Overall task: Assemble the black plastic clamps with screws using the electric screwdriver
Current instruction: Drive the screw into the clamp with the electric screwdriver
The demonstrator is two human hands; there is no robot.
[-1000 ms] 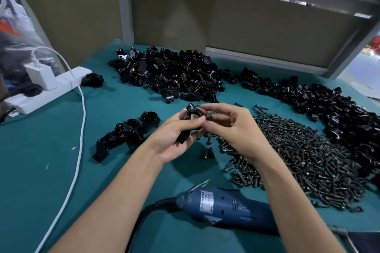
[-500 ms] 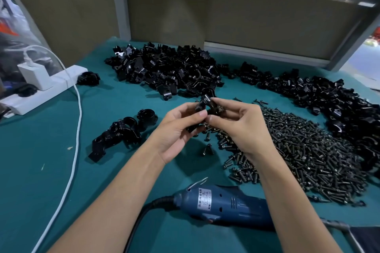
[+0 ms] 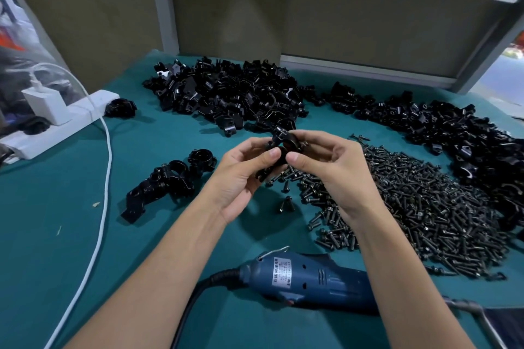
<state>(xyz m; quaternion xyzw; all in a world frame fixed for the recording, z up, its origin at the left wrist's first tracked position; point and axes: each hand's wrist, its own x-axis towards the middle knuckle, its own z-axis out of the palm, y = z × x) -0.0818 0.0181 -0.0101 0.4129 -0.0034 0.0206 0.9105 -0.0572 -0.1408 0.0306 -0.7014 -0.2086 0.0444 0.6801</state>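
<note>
Head view showed both hands raised together at the centre of the frame, above the teal cloth-covered table [image 3: 56,235]. The left hand [image 3: 241,178] was half closed, thumb pressed on the front of a glossy black plastic clamp [image 3: 283,147] and fingers curled behind it. The right hand [image 3: 337,176] pinched the same clamp from the other side, thumb in front and fingers bent over the top. Below and right of the hands spread a wide heap of dark metal screws [image 3: 425,207], short and round-headed. Loose curved clamp halves lay in a shiny black pile [image 3: 226,96] at upper centre and a second pile [image 3: 453,133] at the right. A few joined ring-shaped clamps [image 3: 167,181] sat left of the hands. The blue-bodied electric screwdriver [image 3: 306,278] lay on its side at lower centre between the forearms, untouched. A white power strip [image 3: 51,130] and white cable [image 3: 105,178] occupied the left edge.
</note>
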